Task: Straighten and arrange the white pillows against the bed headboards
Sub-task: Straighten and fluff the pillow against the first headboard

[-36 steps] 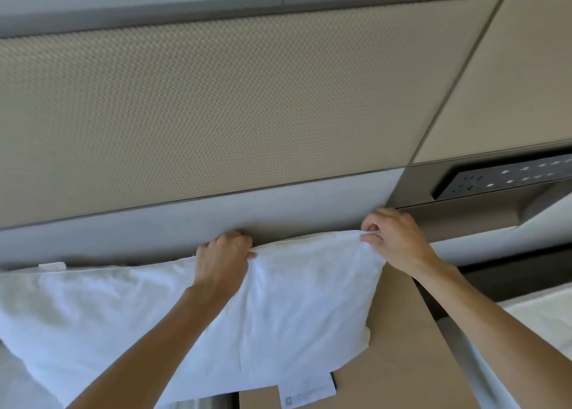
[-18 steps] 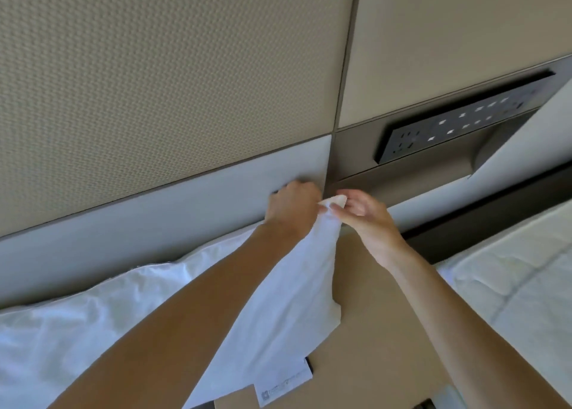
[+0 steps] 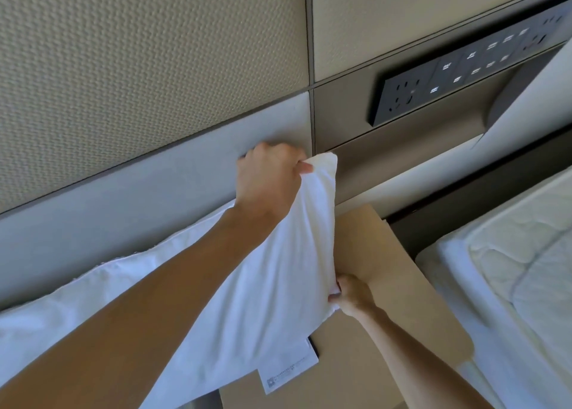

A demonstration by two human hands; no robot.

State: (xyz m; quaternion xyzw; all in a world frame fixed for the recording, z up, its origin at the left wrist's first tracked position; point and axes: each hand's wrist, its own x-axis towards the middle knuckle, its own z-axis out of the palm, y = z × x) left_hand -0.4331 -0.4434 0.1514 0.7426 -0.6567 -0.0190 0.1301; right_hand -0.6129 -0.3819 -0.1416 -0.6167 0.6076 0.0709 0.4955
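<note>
A white pillow [image 3: 253, 309] leans against the pale lower panel of the headboard [image 3: 123, 198], its right end reaching over the bedside table. My left hand [image 3: 269, 179] grips the pillow's top right corner up against the headboard. My right hand [image 3: 353, 295] pinches the pillow's lower right corner, low beside the table top. A white care label [image 3: 291, 370] hangs from the pillow's bottom edge. My left forearm crosses over the pillow and hides part of it.
A tan bedside table [image 3: 387, 331] stands between the two beds. A black socket and switch panel [image 3: 464, 65] is set in the wall above it. A second bed's bare quilted mattress [image 3: 520, 269] lies at the right. The textured beige wall panel [image 3: 139, 62] rises above the headboard.
My left hand stays on the top right corner. My right hand has let go of that corner and dropped down to pinch the lower right corner. The view has swung further right.
</note>
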